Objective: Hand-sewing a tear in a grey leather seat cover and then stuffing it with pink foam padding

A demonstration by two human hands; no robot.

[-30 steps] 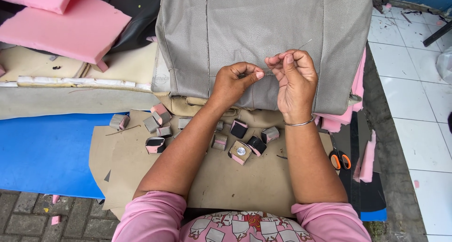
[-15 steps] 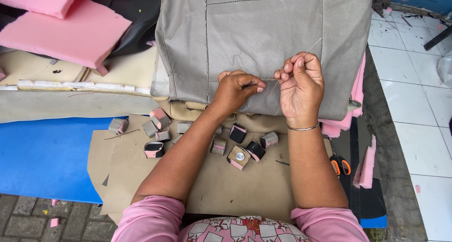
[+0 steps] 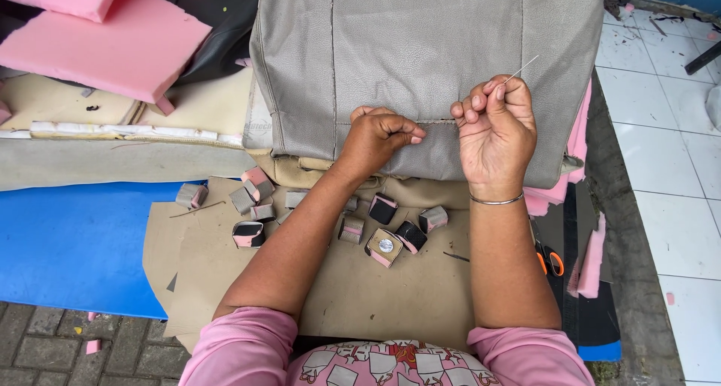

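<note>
**Hand-stitching a grey cover**

At the frame's centre, your right hand pinches a needle in a tight grip, its tip pointing to the upper right. Your left hand presses closed fingertips on the seam of the grey cover. Small foam blocks lie below, orange scissors at right.

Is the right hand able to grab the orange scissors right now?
Probably not right away: the right hand is shut around a needle up on the grey seat cover. The scissors lie uncovered beside that forearm, so the way is free.
</note>
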